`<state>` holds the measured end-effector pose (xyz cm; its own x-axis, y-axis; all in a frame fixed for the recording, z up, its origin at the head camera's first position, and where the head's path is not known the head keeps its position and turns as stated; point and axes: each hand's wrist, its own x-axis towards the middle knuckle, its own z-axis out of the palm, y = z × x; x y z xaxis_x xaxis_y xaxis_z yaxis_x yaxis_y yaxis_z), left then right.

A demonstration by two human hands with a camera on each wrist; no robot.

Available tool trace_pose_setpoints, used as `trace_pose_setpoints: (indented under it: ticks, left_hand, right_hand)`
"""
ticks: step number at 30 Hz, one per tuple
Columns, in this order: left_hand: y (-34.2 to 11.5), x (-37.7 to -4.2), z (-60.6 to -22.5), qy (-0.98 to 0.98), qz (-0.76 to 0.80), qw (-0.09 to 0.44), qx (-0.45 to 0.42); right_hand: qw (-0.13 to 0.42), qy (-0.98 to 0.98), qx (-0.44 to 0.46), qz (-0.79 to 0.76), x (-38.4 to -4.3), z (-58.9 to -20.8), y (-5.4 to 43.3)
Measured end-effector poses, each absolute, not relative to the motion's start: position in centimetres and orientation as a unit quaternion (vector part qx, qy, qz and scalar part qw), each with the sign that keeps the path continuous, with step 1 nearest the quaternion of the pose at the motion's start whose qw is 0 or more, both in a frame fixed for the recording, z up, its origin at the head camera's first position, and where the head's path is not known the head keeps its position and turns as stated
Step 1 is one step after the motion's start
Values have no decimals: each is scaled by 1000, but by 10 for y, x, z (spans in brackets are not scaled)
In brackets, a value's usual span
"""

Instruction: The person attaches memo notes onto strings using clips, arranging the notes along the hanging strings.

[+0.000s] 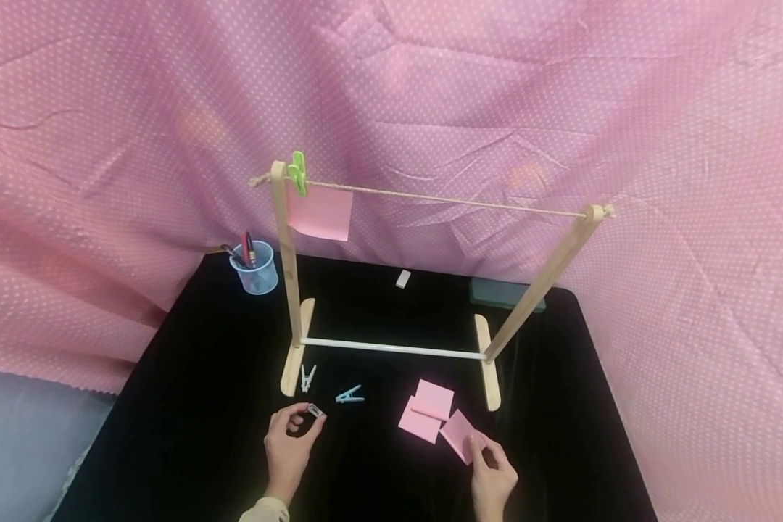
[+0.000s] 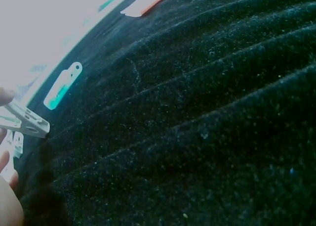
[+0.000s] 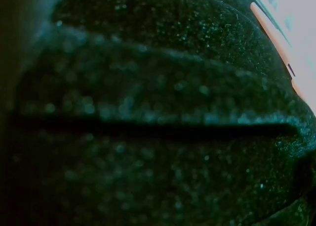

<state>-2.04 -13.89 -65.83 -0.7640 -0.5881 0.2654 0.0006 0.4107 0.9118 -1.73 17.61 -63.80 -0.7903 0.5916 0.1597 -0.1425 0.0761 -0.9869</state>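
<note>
My left hand (image 1: pixel 288 451) pinches a greyish-white clothespin (image 1: pixel 315 410) between thumb and index finger, low over the black cloth. In the left wrist view, that clothespin juts out from the fingers at the left edge. A white clothespin (image 1: pixel 307 378) and a blue clothespin (image 1: pixel 349 394) lie just beyond this hand. On the right, my right hand (image 1: pixel 494 475) pinches a pink paper square (image 1: pixel 457 433) by its near right edge, thumb on top. Its far corner is beside other pink paper squares (image 1: pixel 420 424) lying overlapped on the cloth.
Behind the hands stands a wooden frame (image 1: pixel 288 268) with a cord (image 1: pixel 450 200) across its top. A green clothespin (image 1: pixel 297 174) holds a pink paper (image 1: pixel 320 212) there. Farther back are a blue pen cup (image 1: pixel 256 274), a white block (image 1: pixel 402 279) and a dark flat box (image 1: pixel 499 293).
</note>
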Motion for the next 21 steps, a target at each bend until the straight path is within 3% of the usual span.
trace_pose_setpoints:
  ticks: [12, 21]
  left_hand:
    - [-141, -26, -648, -794, -507, 292, 165]
    - [-163, -43, -580, -813, -512, 263, 84]
  right_hand:
    - [276, -675, -196, 656, -24, -660, 186]
    - [294, -665, -179, 662, -31, -633, 190]
